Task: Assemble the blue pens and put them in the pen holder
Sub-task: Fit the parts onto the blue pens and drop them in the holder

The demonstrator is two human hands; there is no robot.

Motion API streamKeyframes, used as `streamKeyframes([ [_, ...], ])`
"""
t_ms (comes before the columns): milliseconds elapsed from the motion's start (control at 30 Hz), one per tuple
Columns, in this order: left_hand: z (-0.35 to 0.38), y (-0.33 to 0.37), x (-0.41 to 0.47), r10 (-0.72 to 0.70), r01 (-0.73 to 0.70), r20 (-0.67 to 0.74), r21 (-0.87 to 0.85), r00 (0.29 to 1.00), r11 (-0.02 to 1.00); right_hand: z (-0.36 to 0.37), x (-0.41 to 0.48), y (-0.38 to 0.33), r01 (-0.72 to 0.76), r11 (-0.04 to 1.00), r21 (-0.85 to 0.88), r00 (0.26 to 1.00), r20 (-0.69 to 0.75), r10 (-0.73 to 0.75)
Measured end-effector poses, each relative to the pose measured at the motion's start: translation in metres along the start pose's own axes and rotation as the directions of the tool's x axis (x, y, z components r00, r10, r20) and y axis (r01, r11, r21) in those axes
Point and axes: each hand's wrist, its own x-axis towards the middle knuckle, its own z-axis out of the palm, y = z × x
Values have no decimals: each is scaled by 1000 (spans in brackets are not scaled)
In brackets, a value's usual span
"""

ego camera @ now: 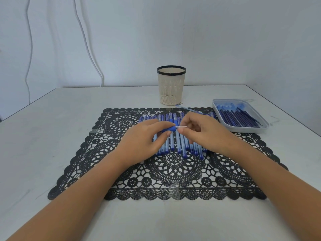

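The white tabletop [52, 136] carries a black lace mat [173, 171] in its middle. At the right, a pale tray [265, 126] touches the far right corner of the mat, and dark blue refills [238, 119] lie side by side in it. The cream pen holder [171, 86], with a dark rim, stands upright just behind the far edge of the mat. It is well apart from the hands, and I see no pens in it. A row of blue pens [180, 146] lies across the middle of the mat, partly hidden under the hands. Above this row, the left hand [139, 141] has its fingers curled around a blue pen part [169, 129]. The right hand [206, 134] pinches a thin pale tip [180, 126] that comes out of the end of this part.
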Motion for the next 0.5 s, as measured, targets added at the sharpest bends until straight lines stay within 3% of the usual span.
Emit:
streamKeyframes([
  [367,1,1,2,36,-33,-65,37,997,999,-3,0,-1,24,999,-29,999,-21,-24],
  [500,2,1,3,18,-17,-48,15,999,1000,-10,0,0,-3,1000,0,999,40,3],
])
